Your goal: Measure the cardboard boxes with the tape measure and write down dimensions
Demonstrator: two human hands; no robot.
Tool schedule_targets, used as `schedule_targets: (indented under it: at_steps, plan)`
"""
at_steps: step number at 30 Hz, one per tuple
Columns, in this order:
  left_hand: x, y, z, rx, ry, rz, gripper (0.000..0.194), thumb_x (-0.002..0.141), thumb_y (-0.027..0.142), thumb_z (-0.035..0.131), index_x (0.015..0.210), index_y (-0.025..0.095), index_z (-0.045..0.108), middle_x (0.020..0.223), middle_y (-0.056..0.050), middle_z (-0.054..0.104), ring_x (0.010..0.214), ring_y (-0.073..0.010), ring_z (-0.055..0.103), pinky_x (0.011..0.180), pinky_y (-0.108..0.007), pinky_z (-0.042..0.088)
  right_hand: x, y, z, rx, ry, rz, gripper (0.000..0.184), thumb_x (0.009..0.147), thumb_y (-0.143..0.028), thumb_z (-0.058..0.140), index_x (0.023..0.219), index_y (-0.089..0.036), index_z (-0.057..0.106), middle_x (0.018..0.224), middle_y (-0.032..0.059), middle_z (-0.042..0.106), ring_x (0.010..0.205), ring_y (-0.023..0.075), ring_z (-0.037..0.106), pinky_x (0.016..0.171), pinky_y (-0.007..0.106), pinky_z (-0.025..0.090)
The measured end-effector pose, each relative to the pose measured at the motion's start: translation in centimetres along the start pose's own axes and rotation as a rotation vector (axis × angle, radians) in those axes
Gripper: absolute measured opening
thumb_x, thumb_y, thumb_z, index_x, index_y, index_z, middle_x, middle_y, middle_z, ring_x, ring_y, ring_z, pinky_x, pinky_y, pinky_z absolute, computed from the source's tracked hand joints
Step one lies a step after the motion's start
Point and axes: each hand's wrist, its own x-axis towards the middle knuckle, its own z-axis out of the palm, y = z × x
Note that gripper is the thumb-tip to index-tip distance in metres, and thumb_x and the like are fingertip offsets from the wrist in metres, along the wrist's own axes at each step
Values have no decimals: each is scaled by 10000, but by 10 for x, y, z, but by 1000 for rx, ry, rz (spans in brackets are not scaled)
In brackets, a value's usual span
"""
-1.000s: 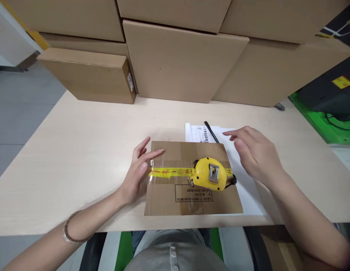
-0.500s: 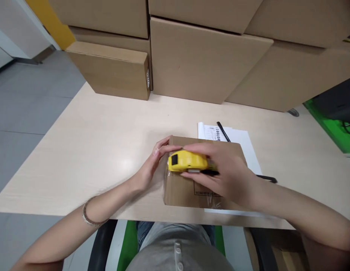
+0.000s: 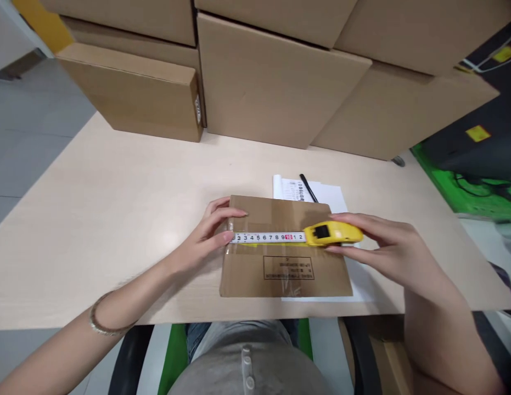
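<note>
A small cardboard box (image 3: 247, 274) lies on the table near its front edge, with clear tape and a printed black frame on top. My right hand (image 3: 387, 247) grips the yellow case of a tape measure (image 3: 341, 232) over the box's right end. The white blade runs out to the left across the box top, with numbers up to 10 and a little beyond showing. My left hand (image 3: 216, 227) is at the box's left edge; its thumb presses the blade's end there, and its fingers rest on the box top.
Sheets of white paper (image 3: 331, 193) lie partly under the box, with a black pen (image 3: 308, 187) on them. Large cardboard boxes (image 3: 263, 82) stand along the table's back. A flatter box (image 3: 144, 96) stands at the back left. Dark equipment (image 3: 473, 148) is at the right.
My right hand has moved right with the tape measure's case, and the blade is now drawn out over the box. My left thumb has come down onto the blade's end.
</note>
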Motion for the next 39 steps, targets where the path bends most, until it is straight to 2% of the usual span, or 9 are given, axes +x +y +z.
schedule_targets:
  at_steps: [7,14,17,20,23,27,31,36,39]
  plan:
    - [5,-8,-8,0,2,19,358,850,530,765,1175,382,779,1430,-94,541,1572,-406,273,1253,-611,351,-51,52,-31,58,125,185,511,841,-337,846,1323,-461,728,1274,-5,780,1084,342,775,1032,555,640]
    - [2,-21,-19,62,-53,91,353,922,503,707,1265,430,736,1466,-68,516,1587,-381,215,1233,-569,362,-47,39,-28,-1,75,292,477,873,-453,802,1335,-393,701,1349,17,743,1175,342,732,1031,543,600]
    - [1,-26,-21,68,-56,110,354,944,489,685,1292,434,719,1476,-67,518,1598,-361,181,1228,-553,364,-40,25,-38,-121,26,282,511,881,-516,773,1367,-390,674,1309,27,755,1085,340,752,900,487,619]
    - [2,-28,-21,72,-54,122,355,951,486,679,1300,432,711,1496,-65,517,1602,-351,171,1229,-549,359,-21,4,-43,-163,-41,158,347,903,-515,750,1217,-369,719,1116,20,787,912,288,753,739,405,583]
    - [2,-27,-21,99,-50,131,359,956,494,670,1305,419,713,1489,-73,525,1594,-348,207,1247,-550,339,10,-22,-25,-115,-130,1,265,905,-483,762,1088,-299,709,1000,26,766,844,239,722,731,360,551]
    - [1,-26,-20,117,-15,117,435,973,612,578,1308,377,725,1519,-77,516,1598,-347,232,1306,-537,248,54,-55,25,-60,-301,-81,251,923,-366,746,1093,-204,657,1007,71,740,864,226,701,715,332,534]
    - [-1,-23,-15,70,59,35,586,968,720,474,1325,328,723,1600,-83,490,1593,-369,280,1246,-530,365,70,-72,56,92,-349,-244,203,961,-255,686,1126,-171,602,1107,113,723,949,223,700,800,353,548]
    - [3,-11,-3,-137,230,-166,675,986,693,481,1571,357,482,1646,-87,494,1460,-342,515,1184,-528,425,45,-55,28,444,-53,130,354,873,-452,779,1069,-237,577,949,33,698,678,159,649,551,286,498]
    - [6,1,3,-113,295,-308,740,987,729,435,1424,173,650,1541,-176,607,1435,-386,539,1201,-542,401,26,-28,1,595,196,479,329,893,-486,755,1036,-244,585,804,-20,632,484,80,502,408,223,333]
